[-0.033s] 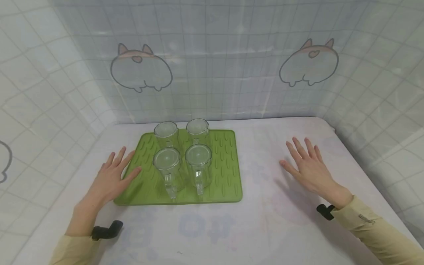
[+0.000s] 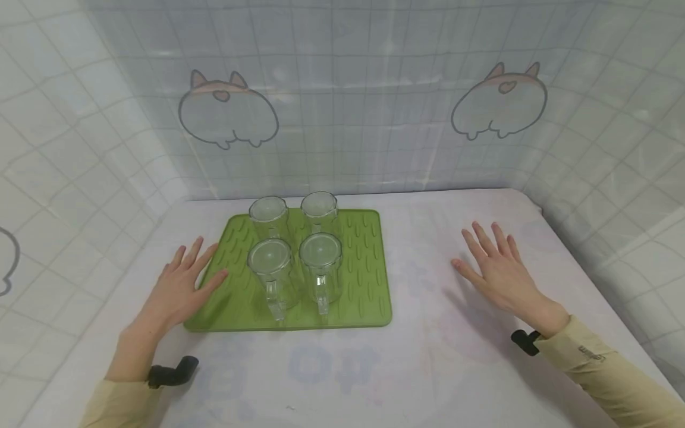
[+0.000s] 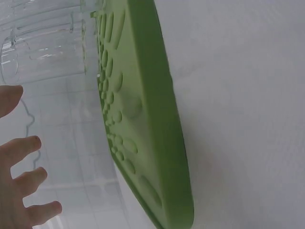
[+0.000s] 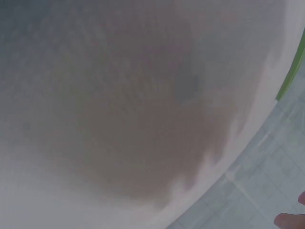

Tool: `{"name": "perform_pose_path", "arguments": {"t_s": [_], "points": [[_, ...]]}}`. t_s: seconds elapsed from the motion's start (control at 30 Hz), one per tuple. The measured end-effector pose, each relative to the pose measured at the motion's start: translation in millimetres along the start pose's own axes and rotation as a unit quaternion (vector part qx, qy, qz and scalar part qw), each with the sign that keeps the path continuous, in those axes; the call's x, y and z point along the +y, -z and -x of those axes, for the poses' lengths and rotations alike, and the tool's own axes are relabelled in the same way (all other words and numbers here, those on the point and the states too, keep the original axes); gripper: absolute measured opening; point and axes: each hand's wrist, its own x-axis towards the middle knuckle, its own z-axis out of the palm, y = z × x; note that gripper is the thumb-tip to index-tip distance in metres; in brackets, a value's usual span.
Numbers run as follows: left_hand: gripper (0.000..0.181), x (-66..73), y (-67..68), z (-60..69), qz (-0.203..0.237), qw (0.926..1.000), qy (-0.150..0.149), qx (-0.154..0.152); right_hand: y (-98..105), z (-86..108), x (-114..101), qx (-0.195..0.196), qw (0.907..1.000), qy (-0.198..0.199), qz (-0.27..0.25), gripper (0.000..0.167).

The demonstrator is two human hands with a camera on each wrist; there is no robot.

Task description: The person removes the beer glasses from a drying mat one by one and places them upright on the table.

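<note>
Several clear glass mugs stand in two rows on a green drying mat, and they look upside down. In the front row are a left mug and a right mug, handles facing me. Behind them are another left mug and right mug. My left hand is held over the mat's left edge, fingers spread, holding nothing. The left wrist view shows its fingers apart from the mugs. My right hand hovers palm down over the cloth, right of the mat, fingers spread and holding nothing.
A white printed cloth covers the table. Tiled-pattern sheeting rises behind the table and along both sides. A black strap mount is on the left wrist, another mount on the right.
</note>
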Motion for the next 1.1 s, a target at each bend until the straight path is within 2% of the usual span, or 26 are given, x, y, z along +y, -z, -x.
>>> {"name": "perform_pose_path", "arguments": {"t_s": [0.23, 0.43, 0.67, 0.87, 1.0, 1.1], "points": [[0.072, -1.9, -0.5, -0.6, -0.003, 1.0000, -0.002, 0.002, 0, -0.4, 1, 0.006, 1.0000, 0.000, -0.001, 0.076], [0.073, -7.0, -5.8, 1.1, 0.004, 0.9999, 0.005, -0.013, -6, 1.7, 1, 0.002, 1.0000, -0.005, -0.004, 0.077], [0.075, -9.8, -4.3, -2.7, 0.006, 0.9995, 0.017, -0.025, -5, -2.3, -4, 0.009, 1.0000, 0.000, -0.001, 0.076], [0.078, -9.4, -7.0, -12.7, 0.058, 0.9966, 0.033, -0.049, -4, -7.4, -10, 0.013, 0.9999, 0.007, -0.008, 0.076], [0.079, -8.7, -8.6, -23.0, 0.110, 0.9912, 0.037, -0.063, -3, -12.1, -18, 0.022, 0.9993, 0.002, -0.031, 0.074], [0.081, -10.2, -10.3, -30.6, 0.125, 0.9886, 0.048, -0.069, -4, -15.3, -25, 0.026, 0.9982, 0.002, -0.054, 0.072]]}}
